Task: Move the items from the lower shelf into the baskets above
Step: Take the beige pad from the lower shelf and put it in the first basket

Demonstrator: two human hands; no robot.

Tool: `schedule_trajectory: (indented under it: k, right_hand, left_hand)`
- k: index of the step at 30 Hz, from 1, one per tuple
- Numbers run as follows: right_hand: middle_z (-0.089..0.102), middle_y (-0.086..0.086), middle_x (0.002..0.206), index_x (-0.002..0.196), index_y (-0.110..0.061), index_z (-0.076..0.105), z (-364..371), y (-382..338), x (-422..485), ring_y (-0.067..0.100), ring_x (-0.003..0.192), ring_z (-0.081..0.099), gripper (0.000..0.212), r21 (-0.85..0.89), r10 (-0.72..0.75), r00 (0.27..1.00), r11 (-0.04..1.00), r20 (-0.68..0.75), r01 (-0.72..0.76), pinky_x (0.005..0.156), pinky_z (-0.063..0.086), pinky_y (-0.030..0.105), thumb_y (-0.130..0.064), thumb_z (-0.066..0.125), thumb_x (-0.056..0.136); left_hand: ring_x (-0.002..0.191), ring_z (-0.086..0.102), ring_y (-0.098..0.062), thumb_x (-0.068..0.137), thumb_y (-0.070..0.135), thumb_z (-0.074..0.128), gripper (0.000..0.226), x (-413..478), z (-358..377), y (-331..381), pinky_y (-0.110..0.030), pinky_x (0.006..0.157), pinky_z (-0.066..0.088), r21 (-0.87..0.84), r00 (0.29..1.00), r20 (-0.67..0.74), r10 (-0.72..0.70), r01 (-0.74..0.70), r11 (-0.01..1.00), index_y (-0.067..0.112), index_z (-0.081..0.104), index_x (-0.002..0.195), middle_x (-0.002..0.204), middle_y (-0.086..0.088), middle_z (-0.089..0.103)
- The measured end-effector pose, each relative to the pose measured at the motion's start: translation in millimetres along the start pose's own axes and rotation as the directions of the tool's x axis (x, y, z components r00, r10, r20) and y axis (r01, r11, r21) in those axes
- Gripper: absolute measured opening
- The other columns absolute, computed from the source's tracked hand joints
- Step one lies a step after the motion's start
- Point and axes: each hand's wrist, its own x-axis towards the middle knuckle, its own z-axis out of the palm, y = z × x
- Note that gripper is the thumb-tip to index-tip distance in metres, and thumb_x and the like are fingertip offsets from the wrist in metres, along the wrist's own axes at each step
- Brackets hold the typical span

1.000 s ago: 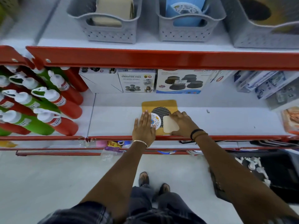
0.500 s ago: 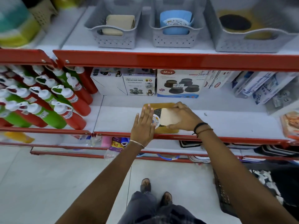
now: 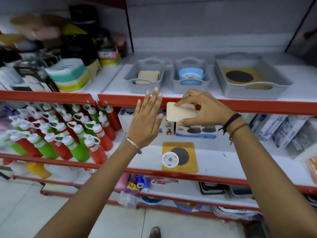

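We hold a small beige square pad (image 3: 181, 112) pinched in the fingers of our right hand (image 3: 202, 109), thumb under its lower edge, fingertips on its top corner, lifted in front of the red shelf edge. Our left hand (image 3: 145, 122) hovers just beside it, fingers spread flat and empty. Just above the fingertips sits the grey basket (image 3: 145, 78) already holding beige pads; we judge the pad goes there next, up and slightly left. Below our hands, a yellow mat (image 3: 180, 157) and a round patterned disc (image 3: 170, 159) remain on the lower shelf.

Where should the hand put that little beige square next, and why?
Probably up and left into the left basket: the right hand pinches the beige square just below it, and similar beige pieces already lie there.
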Motion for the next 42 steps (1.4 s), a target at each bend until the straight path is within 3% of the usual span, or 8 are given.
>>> schedule_trajectory:
  k: [9, 13, 19, 24, 28, 33, 37, 42]
  right_hand:
    - [0.056, 0.005, 0.112, 0.118, -0.017, 0.061, -35.7, -14.6, 127.5, 0.022, 0.104, 0.053, 0.061, -0.100, -0.057, 0.992, 0.994, -0.114, 0.046, 0.088, 0.041, 0.029, -0.047, 0.075, 0.067]
    - [0.053, 0.008, 0.119, 0.120, -0.017, 0.059, -28.5, -6.7, 183.7, 0.020, 0.105, 0.050, 0.057, -0.106, 0.022, 0.996, 0.994, -0.083, -0.031, 0.089, 0.042, 0.029, -0.043, 0.073, 0.071]
    - [0.056, 0.003, 0.117, 0.115, -0.014, 0.061, 3.9, 5.1, 233.7, 0.015, 0.096, 0.051, 0.062, -0.082, 0.137, 0.990, 0.987, -0.030, -0.139, 0.080, 0.039, 0.025, -0.044, 0.078, 0.064]
    - [0.059, 0.000, 0.123, 0.117, -0.015, 0.061, 16.1, 14.7, 240.0, 0.018, 0.111, 0.055, 0.058, -0.082, 0.168, 0.983, 0.983, 0.071, -0.162, 0.094, 0.044, 0.028, -0.041, 0.077, 0.068]
    - [0.061, 0.003, 0.121, 0.106, -0.014, 0.068, 12.7, 17.6, 241.8, 0.021, 0.112, 0.056, 0.034, -0.083, 0.146, 0.983, 0.987, 0.115, -0.137, 0.101, 0.042, 0.032, -0.035, 0.068, 0.079]
    - [0.066, 0.005, 0.117, 0.102, -0.015, 0.071, 12.6, 15.5, 239.2, 0.024, 0.108, 0.059, 0.025, -0.111, 0.127, 0.991, 0.986, 0.039, -0.122, 0.097, 0.046, 0.034, -0.030, 0.063, 0.084]
    - [0.063, 0.004, 0.119, 0.113, -0.016, 0.062, 2.3, -1.6, 211.4, 0.021, 0.105, 0.060, 0.031, -0.101, 0.036, 0.952, 0.992, -0.303, -0.070, 0.092, 0.050, 0.041, -0.029, 0.059, 0.086]
    - [0.067, 0.004, 0.098, 0.105, -0.012, 0.064, 7.5, -22.0, 135.0, 0.013, 0.085, 0.063, 0.024, -0.094, -0.158, 0.798, 0.987, -0.582, 0.128, 0.077, 0.054, 0.030, -0.028, 0.057, 0.088]
  left_hand:
    - [0.147, -0.004, -0.021, 0.098, 0.029, 0.027, 0.053, 98.2, -40.7, -68.8, -0.042, 0.119, 0.002, 0.092, 1.000, -0.022, 0.009, -0.007, 0.996, 0.015, 0.017, 0.148, 0.160, -0.005, 0.008]
    - [0.146, 0.014, -0.034, 0.089, 0.011, 0.040, 0.045, 134.6, -40.2, -108.3, -0.048, 0.118, 0.022, 0.051, 0.999, -0.003, -0.033, 0.033, 0.998, 0.005, 0.047, 0.133, 0.148, -0.016, 0.040]
    - [0.112, 0.057, -0.033, 0.081, 0.000, 0.045, 0.033, 158.6, -36.5, -135.1, -0.034, 0.100, 0.045, -0.167, 0.981, 0.163, -0.103, 0.130, 0.977, 0.003, 0.067, 0.106, 0.118, -0.019, 0.065]
    - [0.098, 0.060, -0.023, 0.086, -0.001, 0.043, 0.029, 166.0, -33.5, -142.5, -0.016, 0.086, 0.039, -0.138, 0.959, 0.274, -0.073, 0.114, 0.984, 0.004, 0.072, 0.093, 0.108, -0.009, 0.068]
    - [0.087, 0.058, -0.022, 0.086, 0.001, 0.043, 0.028, 168.2, -30.5, -144.7, -0.025, 0.081, 0.045, -0.158, 0.956, 0.289, -0.057, 0.106, 0.982, 0.006, 0.070, 0.082, 0.089, 0.001, 0.060]
    - [0.088, 0.059, -0.026, 0.085, 0.009, 0.044, 0.026, 168.4, -33.2, -141.2, -0.038, 0.088, 0.049, -0.101, 0.948, 0.313, -0.054, 0.089, 0.991, 0.010, 0.070, 0.082, 0.096, -0.004, 0.066]
    - [0.097, 0.062, -0.030, 0.079, 0.011, 0.045, 0.027, 156.0, -43.9, -125.2, -0.040, 0.089, 0.049, -0.065, 1.000, -0.017, 0.023, -0.024, 0.998, 0.009, 0.067, 0.094, 0.101, -0.009, 0.070]
    - [0.116, 0.052, -0.017, 0.087, 0.010, 0.046, 0.023, 100.5, -41.0, -66.7, -0.045, 0.106, 0.033, -0.156, 0.930, -0.358, 0.088, -0.153, 0.976, 0.009, 0.062, 0.104, 0.111, -0.007, 0.067]
